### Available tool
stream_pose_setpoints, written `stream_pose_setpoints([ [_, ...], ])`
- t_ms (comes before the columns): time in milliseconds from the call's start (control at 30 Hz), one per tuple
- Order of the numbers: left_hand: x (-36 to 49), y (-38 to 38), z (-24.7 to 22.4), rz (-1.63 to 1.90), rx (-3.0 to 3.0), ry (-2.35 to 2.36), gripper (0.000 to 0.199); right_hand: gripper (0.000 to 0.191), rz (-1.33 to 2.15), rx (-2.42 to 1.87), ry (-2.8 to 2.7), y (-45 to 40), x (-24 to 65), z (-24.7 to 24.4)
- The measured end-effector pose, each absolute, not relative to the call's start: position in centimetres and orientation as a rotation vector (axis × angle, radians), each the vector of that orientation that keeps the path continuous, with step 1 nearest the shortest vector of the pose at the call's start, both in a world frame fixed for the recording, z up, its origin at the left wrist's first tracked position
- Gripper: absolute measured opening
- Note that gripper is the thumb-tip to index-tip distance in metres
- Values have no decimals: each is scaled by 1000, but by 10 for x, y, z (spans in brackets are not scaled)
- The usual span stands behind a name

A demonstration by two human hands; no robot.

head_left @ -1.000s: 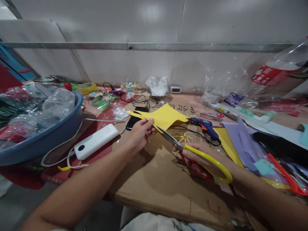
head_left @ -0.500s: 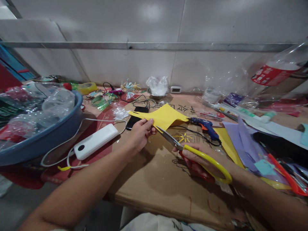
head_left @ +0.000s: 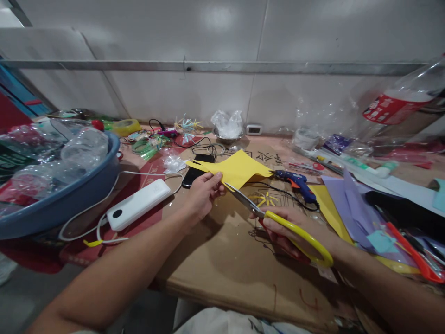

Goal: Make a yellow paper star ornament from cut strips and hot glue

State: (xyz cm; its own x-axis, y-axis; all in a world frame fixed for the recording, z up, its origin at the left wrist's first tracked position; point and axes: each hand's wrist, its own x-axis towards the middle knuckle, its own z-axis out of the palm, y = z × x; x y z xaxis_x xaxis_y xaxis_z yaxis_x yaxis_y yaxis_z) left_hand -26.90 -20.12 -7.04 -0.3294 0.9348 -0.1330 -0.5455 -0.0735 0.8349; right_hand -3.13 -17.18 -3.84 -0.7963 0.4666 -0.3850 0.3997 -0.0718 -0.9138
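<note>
My left hand (head_left: 206,194) pinches the near left edge of a yellow sheet of paper (head_left: 239,169), which has narrow slits at its left end. In my right hand (head_left: 285,232) is a pair of scissors (head_left: 299,234) with yellow and red handles. The blades point up and left, and their tips meet the paper's near edge beside my left fingertips. Under the scissors' far side, a small yellow paper burst (head_left: 266,199) lies on the cardboard (head_left: 208,269). A blue glue gun (head_left: 297,183) rests just right of the paper.
At the left stands a blue basin (head_left: 69,199) of plastic bottles. A white power bank (head_left: 139,204) with a cable and a black phone (head_left: 193,176) lie left of the paper. Purple paper (head_left: 358,208) and an orange cutter (head_left: 413,253) are at the right.
The scissors' blades have closed at the paper's near edge, and the handles have come together. My left hand and the sheet have hardly moved.
</note>
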Motion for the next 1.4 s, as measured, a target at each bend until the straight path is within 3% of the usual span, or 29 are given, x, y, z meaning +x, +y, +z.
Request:
stream_pose_setpoints([
  [633, -266, -202, -69, 1692, 513, 990, 37, 56, 1997, -1054, -2134, -172, -37, -36],
  [1400, -265, -203, -70, 1685, 526, 1012, 35, 52, 2023, -1109, -2062, -172, -36, -41],
])
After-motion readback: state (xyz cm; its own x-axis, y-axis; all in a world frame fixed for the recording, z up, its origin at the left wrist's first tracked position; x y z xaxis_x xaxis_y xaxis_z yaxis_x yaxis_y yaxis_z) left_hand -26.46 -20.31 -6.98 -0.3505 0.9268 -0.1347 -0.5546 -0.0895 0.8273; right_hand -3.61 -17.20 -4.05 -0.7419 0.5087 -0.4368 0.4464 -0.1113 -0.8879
